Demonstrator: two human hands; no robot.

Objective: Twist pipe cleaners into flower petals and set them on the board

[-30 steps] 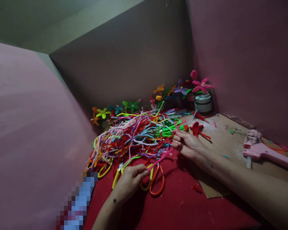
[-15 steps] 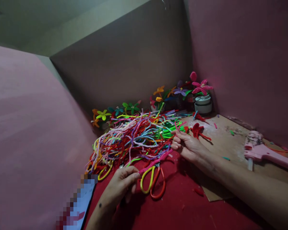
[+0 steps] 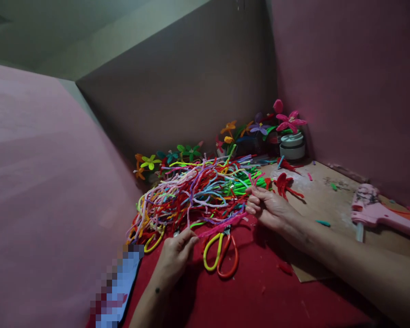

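A bright pink fuzzy stem (image 3: 225, 225) stretches between my two hands, above the red cloth. My left hand (image 3: 178, 250) pinches its lower left end between thumb and fingers. Closed around its other end is my right hand (image 3: 261, 205), with short pink tips poking out above the fingers. Just beneath the stem lie scissors (image 3: 228, 264) with one yellow and one red handle loop. Behind both hands spreads a big heap of multicoloured fuzzy stems (image 3: 187, 191).
A pink glue gun (image 3: 372, 214) rests on a brown board (image 3: 314, 262) at the right, near a red fuzzy piece (image 3: 284, 184). Fuzzy flowers and a pale lidded jar (image 3: 292, 148) stand behind. A phone (image 3: 125, 282) lies at lower left. A second yellow loop (image 3: 154, 241) shows beside the heap.
My left hand has moved slightly up, and the pink stem lies flatter between my hands. Both hands keep their hold, and the view has shifted a little.
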